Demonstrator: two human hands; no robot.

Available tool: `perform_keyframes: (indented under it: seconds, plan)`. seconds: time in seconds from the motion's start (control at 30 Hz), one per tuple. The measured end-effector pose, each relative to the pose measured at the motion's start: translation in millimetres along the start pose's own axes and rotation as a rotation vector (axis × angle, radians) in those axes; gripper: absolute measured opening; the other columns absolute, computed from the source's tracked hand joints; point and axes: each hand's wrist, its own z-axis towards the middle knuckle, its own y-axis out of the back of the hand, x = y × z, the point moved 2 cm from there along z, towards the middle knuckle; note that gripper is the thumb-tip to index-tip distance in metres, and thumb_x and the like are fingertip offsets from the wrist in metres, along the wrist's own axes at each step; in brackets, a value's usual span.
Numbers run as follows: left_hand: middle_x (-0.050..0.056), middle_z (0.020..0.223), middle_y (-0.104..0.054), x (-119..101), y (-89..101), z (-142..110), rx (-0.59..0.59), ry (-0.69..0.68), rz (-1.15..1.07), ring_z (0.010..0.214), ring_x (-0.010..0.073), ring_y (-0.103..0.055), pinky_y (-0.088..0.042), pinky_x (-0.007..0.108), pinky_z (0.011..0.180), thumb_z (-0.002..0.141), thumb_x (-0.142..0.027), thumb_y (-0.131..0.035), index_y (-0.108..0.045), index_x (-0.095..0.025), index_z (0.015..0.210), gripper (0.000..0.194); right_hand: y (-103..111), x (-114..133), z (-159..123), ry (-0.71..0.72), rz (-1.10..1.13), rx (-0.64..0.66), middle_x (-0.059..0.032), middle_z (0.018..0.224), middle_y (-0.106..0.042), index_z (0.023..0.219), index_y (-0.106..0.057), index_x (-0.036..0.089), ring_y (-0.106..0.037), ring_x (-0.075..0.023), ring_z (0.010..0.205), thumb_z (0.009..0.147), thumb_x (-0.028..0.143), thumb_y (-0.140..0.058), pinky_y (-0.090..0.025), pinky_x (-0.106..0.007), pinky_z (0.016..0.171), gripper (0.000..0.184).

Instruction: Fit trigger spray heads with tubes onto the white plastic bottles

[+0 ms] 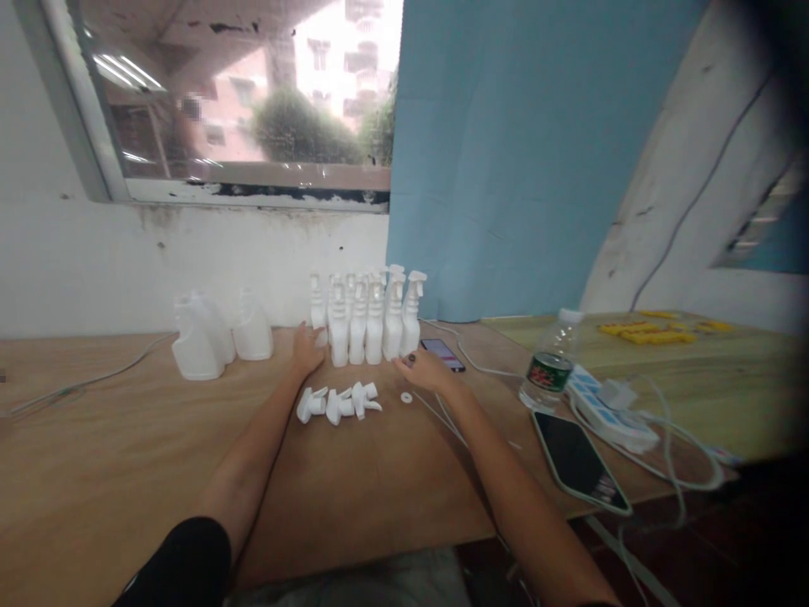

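A tight group of white spray bottles [357, 333] stands upright against the wall, most with trigger heads on top. At the group's left side is my left hand [308, 350], its fingers stretched out along the nearest bottle. My right hand [425, 371] is at the lower right of the group, fingers reaching to the base of the end bottle; a small dark round spot shows at them, too small to make out. Neither hand visibly grasps a bottle. Between my forearms lie three loose white trigger heads [340, 406], with a small white ring [406, 398] to their right.
White jugs without caps [197, 341] stand at the left. On the right are a water bottle [549, 371], a large phone [581, 459], a power strip [610, 413] with cables, and yellow pieces [650, 331]. Another phone [443, 354] lies behind my right hand.
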Motion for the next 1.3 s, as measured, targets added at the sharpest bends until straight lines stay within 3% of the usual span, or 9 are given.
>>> perform_keyframes:
  seconds: [0.13, 0.33, 0.57, 0.77, 0.87, 0.97, 1.07, 1.2, 1.3]
  plan:
    - [0.013, 0.143, -0.035, -4.4, -13.4, 13.6, 0.011, -0.003, -0.01, 0.139, 0.034, -0.021, -0.023, 0.047, 0.112, 0.076, -0.022, -0.057, -0.056, -0.018, 0.125, 0.049, -1.4, 0.0, -0.5, 0.017, 0.035, 0.005, -0.0118, 0.073, -0.07, 0.066, -0.066, 0.017, -0.064, -0.0191, 0.069, 0.091, 0.058, -0.038, -0.034, -0.025, 0.057, 0.056]
    - [0.011, 0.133, -0.046, -2.2, -8.2, 11.0, 0.014, -0.005, -0.04, 0.123, 0.0273, -0.045, -0.032, 0.038, 0.108, 0.079, -0.017, -0.05, -0.054, -0.019, 0.126, 0.047, -3.7, 1.9, -1.6, 0.025, 0.071, 0.001, -0.0099, 0.069, -0.068, 0.064, -0.064, 0.018, -0.063, -0.0186, 0.067, 0.089, 0.061, -0.039, -0.032, -0.024, 0.056, 0.056]
    - [0.012, 0.126, -0.047, 9.0, 30.7, -30.4, -0.166, 0.066, -0.093, 0.122, 0.0276, -0.044, -0.034, 0.041, 0.105, 0.085, -0.026, -0.048, -0.05, -0.021, 0.117, 0.032, 8.8, 11.9, -4.8, 0.135, 0.181, -0.063, -0.0072, 0.077, -0.069, 0.071, -0.067, 0.017, -0.061, -0.0173, 0.075, 0.093, 0.056, -0.033, -0.038, -0.023, 0.067, 0.056]
    - [0.008, 0.103, -0.051, 26.3, 68.9, -76.7, -0.469, 0.003, -0.254, 0.104, 0.0245, -0.051, -0.04, 0.041, 0.096, 0.076, -0.021, -0.054, -0.048, -0.02, 0.101, 0.026, 10.6, 16.5, -0.4, 0.28, 0.487, -0.288, -0.0056, 0.083, -0.067, 0.08, -0.066, 0.019, -0.059, -0.0178, 0.078, 0.093, 0.047, -0.04, -0.041, -0.026, 0.072, 0.041]
    - [0.007, 0.102, -0.051, 28.3, 91.1, -98.2, -0.55, -0.034, -0.287, 0.103, 0.0241, -0.051, -0.041, 0.041, 0.094, 0.078, -0.023, -0.055, -0.046, -0.021, 0.099, 0.024, 5.4, 18.4, 4.0, 0.248, 0.74, -0.358, -0.005, 0.078, -0.066, 0.077, -0.066, 0.018, -0.059, -0.0178, 0.076, 0.091, 0.048, -0.044, -0.043, -0.027, 0.07, 0.039]
    - [0.009, 0.111, -0.051, 21.5, 112.2, -109.9, -0.561, -0.146, -0.3, 0.108, 0.0242, -0.051, -0.042, 0.041, 0.093, 0.079, -0.023, -0.057, -0.044, -0.021, 0.098, 0.023, 1.0, 22.6, 6.8, 0.16, 1.071, -0.318, -0.0023, 0.064, -0.059, 0.076, -0.065, 0.017, -0.053, -0.0132, 0.057, 0.086, 0.052, -0.049, -0.04, -0.024, 0.053, 0.039]
    - [0.011, 0.121, -0.05, 9.2, 127.4, -111.9, -0.486, -0.414, -0.222, 0.112, 0.0247, -0.051, -0.043, 0.041, 0.092, 0.077, -0.02, -0.059, -0.045, -0.022, 0.098, 0.025, -1.4, 30.0, 5.7, 0.092, 1.329, -0.186, 0.0041, 0.051, -0.045, 0.08, -0.064, 0.016, -0.032, -0.0066, 0.038, 0.08, 0.053, -0.059, -0.02, -0.021, 0.036, 0.038]
    - [0.013, 0.129, -0.05, -7.6, 133.8, -115.9, -0.288, -0.812, -0.034, 0.115, 0.0276, -0.052, -0.046, 0.042, 0.089, 0.073, -0.018, -0.062, -0.051, -0.023, 0.097, 0.028, -1.5, 41.9, 0.2, 0.133, 1.52, -0.099, 0.0093, 0.05, -0.035, 0.086, -0.061, 0.018, -0.021, -0.0031, 0.037, 0.068, 0.041, -0.075, -0.01, -0.02, 0.036, 0.033]
    - [0.014, 0.13, -0.05, -17.3, 132.9, -122.4, -0.212, -0.893, -0.028, 0.113, 0.0278, -0.054, -0.049, 0.039, 0.083, 0.073, -0.02, -0.061, -0.052, -0.023, 0.099, 0.028, -1.2, 47.4, -3.8, 0.189, 1.624, -0.038, 0.0093, 0.051, -0.033, 0.07, -0.053, 0.018, -0.018, -0.0017, 0.038, 0.063, 0.034, -0.079, -0.009, -0.021, 0.039, 0.031]
